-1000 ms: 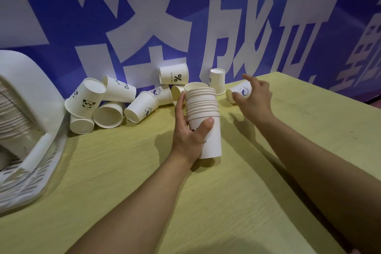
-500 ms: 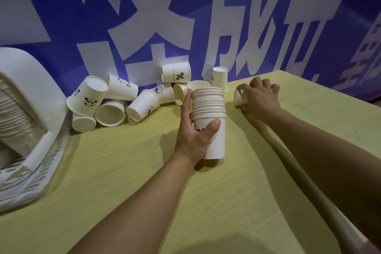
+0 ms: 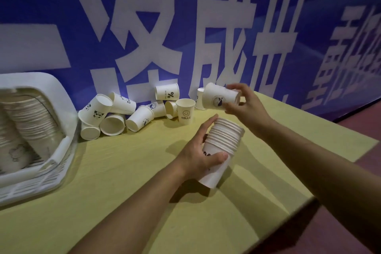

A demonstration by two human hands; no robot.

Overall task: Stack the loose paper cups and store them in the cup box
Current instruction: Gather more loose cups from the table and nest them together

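Spanning frame bottom – yellow table (image 3: 127, 171), blue banner (image 3: 61, 6) behind. Left hand (image 3: 199, 155) grips stack (image 3: 221, 150), centre; right hand (image 3: 246, 107) pinches cup (image 3: 219, 97) above. Roughly ten loose cups (image 3: 140, 118) – box (image 3: 61, 130) left.

**Right hand has lifted a cup; stack now tilted**

We note the right hand (image 3: 245, 105), earlier closing on a single cup (image 3: 221, 97) lying on the table (image 3: 123, 171), now holds it raised on its side above the stack (image 3: 221, 146). The left hand (image 3: 201, 154) has tipped the stack rightward, exposing a "HELLO" cup (image 3: 185, 111) behind.
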